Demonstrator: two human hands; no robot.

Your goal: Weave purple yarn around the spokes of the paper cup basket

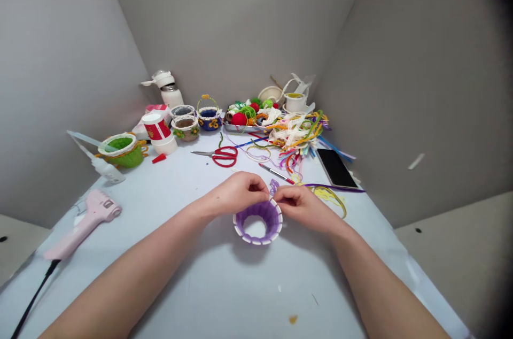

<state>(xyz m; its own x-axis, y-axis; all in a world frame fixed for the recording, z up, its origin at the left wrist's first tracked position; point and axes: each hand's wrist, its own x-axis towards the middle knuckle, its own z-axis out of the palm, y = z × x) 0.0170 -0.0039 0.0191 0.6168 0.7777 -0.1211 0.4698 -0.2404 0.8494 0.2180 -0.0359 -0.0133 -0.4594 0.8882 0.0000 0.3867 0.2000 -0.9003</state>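
Note:
A small purple yarn-woven basket (277,226) with a white notched rim stands on the table between my hands, its open top facing me. My left hand (242,192) is closed, thumb and fingers pinching at the far side of the rim. My right hand (302,205) is closed too, its fingertips at the rim's far right, close to the left fingertips. Just behind them lies a small bunch of purple yarn (274,186). Whether a strand of it runs between my fingertips is too small to make out.
Red-handled scissors (225,156) and a pen (276,173) lie beyond my hands. A pink glue gun (86,221) is at left, near a green basket (124,151) and a white glue bottle (159,133). At right are a phone (337,168) and heaped yarn and ribbons (298,133).

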